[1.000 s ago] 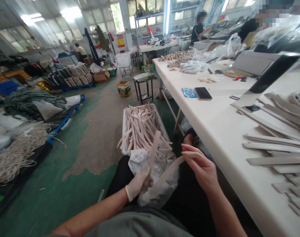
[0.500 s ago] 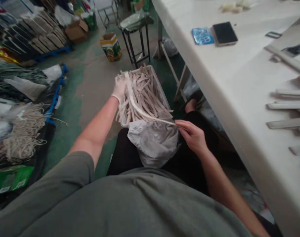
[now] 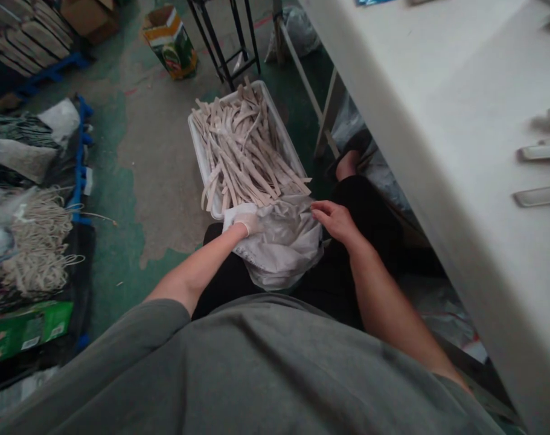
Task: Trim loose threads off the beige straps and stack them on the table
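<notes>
A crumpled whitish plastic bag lies across my lap. My left hand, in a thin pale glove, is at the left part of the bag; its fingers blend into the plastic, so their grip is unclear. Bare and slightly bent, my right hand is at the bag's right edge with its fingers apart and nothing visible in them. Just beyond the bag stands a white plastic crate, heaped with long beige strips. Some strip ends hang over the crate's near rim.
To the right runs a white table with several flat grey strips on it. A black stool and a printed carton stand beyond the crate. On the left, a blue pallet borders bundles of cord.
My left hand has come back from the crate to the bag. The pale strip stretched between my hands is no longer seen there. The view has shifted downward.
</notes>
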A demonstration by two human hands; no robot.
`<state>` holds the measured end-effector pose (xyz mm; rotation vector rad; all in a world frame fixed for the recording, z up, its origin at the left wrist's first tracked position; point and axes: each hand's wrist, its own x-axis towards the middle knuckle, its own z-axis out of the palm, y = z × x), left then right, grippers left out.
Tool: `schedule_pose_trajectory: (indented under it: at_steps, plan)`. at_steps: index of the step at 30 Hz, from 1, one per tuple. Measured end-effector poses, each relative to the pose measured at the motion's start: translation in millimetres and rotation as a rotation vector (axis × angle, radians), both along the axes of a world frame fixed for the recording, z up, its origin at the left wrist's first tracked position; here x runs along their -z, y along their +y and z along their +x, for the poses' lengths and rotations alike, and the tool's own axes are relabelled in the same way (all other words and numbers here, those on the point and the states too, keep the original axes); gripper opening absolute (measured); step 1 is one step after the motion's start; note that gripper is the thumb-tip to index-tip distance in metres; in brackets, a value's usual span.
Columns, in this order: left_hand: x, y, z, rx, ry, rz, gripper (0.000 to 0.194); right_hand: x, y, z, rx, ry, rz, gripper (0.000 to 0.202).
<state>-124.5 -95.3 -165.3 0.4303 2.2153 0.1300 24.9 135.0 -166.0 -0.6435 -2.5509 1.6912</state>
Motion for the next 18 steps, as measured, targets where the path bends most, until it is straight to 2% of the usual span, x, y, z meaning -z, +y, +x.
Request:
schedule_pose_trajectory:
  at_steps: [2,5,8,12,15,16,18]
  plan:
    - [14.6,-17,5,0.071,0.066,-0.116,0.06,0.1,-1,-6,-0.089,-0.053,0.028,0.026]
    - [27.4,-39,5,0.165,0.12,-0.207,0.074,-0.2,-6,-11,-0.228,-0.114,0.076,0.023]
    - [34.8,-47,7,0.233,0.155,-0.258,0.074,-0.1,-9,-11,-0.28,-0.131,0.071,0.022]
    - [44.2,-27,19,0.294,0.204,-0.173,0.055,0.0,-9,-11,-0.362,-0.151,0.067,0.024]
    - [55.7,1,28,0.366,0.245,-0.063,0.06,1.0,-9,-14,-0.393,-0.168,0.083,0.025]
    - [59.8,9,31,0.385,0.242,-0.057,0.059,1.7,-9,-15,-0.388,-0.171,0.086,0.025]
    - [65.6,20,34,0.406,0.213,-0.09,0.046,3.4,-9,-15,-0.38,-0.176,0.086,0.025]
